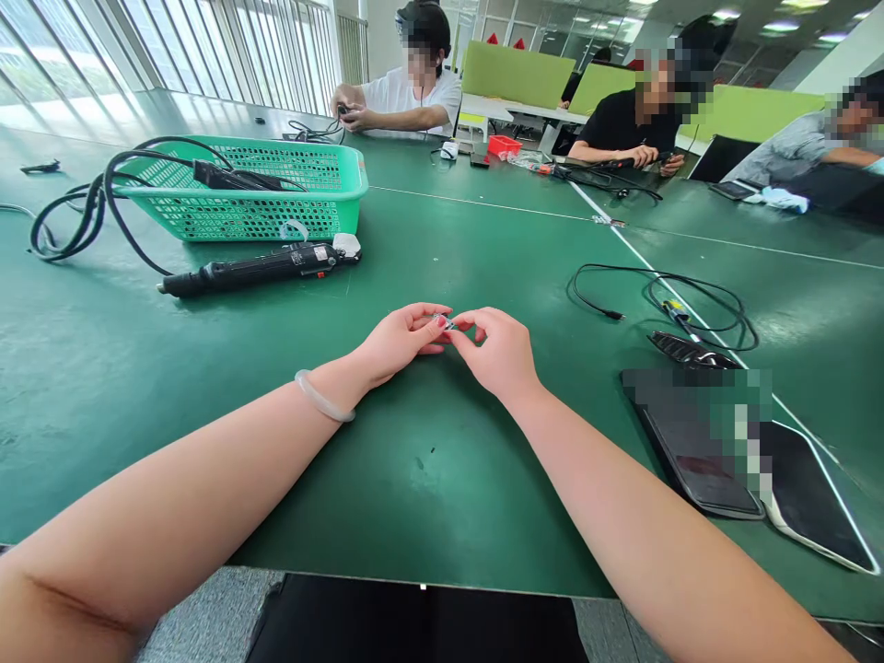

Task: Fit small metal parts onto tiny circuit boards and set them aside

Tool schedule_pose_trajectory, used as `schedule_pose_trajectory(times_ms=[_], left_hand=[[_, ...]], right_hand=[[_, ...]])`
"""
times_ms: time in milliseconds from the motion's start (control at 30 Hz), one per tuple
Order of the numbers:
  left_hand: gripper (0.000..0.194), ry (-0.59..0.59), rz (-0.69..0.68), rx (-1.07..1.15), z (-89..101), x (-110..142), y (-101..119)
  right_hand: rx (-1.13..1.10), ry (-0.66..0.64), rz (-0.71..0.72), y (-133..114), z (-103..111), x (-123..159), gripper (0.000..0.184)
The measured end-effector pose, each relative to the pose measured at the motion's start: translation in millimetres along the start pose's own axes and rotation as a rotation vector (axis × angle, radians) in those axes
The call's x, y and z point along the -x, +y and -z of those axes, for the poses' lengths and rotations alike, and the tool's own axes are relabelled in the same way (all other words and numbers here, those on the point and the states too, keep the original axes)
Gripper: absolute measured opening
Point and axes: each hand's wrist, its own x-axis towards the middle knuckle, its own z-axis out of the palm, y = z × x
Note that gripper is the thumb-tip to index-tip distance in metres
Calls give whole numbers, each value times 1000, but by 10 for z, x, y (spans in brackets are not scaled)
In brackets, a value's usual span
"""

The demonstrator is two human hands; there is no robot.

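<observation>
Over the middle of the green table (414, 460), my left hand (404, 341) and my right hand (498, 350) meet at the fingertips. Between them is a small, shiny silvery piece (448, 323), too small and too covered by fingers to name. My left thumb presses on it from above, with the other left fingers curled beneath. From the other side, my right thumb and forefinger pinch its edge. A pale bangle circles my left wrist. Beyond my left hand lies a black electric screwdriver (259, 267) on its side.
A green plastic basket (352, 175) holds a black device and cable. On the right lie a coiled black cable (732, 299), a black sunglasses-like item (691, 352) and two phones, a dark one (691, 442) and a white-edged one (821, 497). Several people sit across the table.
</observation>
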Motion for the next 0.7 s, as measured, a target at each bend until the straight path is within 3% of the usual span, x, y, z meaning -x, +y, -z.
schedule_pose_trajectory(times_ms=[200, 300, 367, 467, 533, 633, 700], left_hand=[[14, 71, 103, 87, -103, 72, 84], [14, 41, 149, -62, 8, 111, 146], [16, 98, 202, -363, 175, 127, 214], [22, 240, 209, -632, 500, 152, 377], [31, 400, 134, -1353, 705, 181, 507], [39, 491, 185, -1627, 932, 236, 667], [36, 503, 326, -1755, 1042, 265, 724]], right_hand=[[82, 0, 43, -160, -73, 66, 8], [52, -35, 102, -150, -56, 85, 8], [22, -54, 116, -110, -29, 89, 10], [-5, -52, 70, -23, 16, 83, 12], [-22, -39, 39, 31, 40, 75, 11], [-46, -16, 21, 79, 67, 64, 10], [-58, -11, 14, 87, 82, 61, 11]])
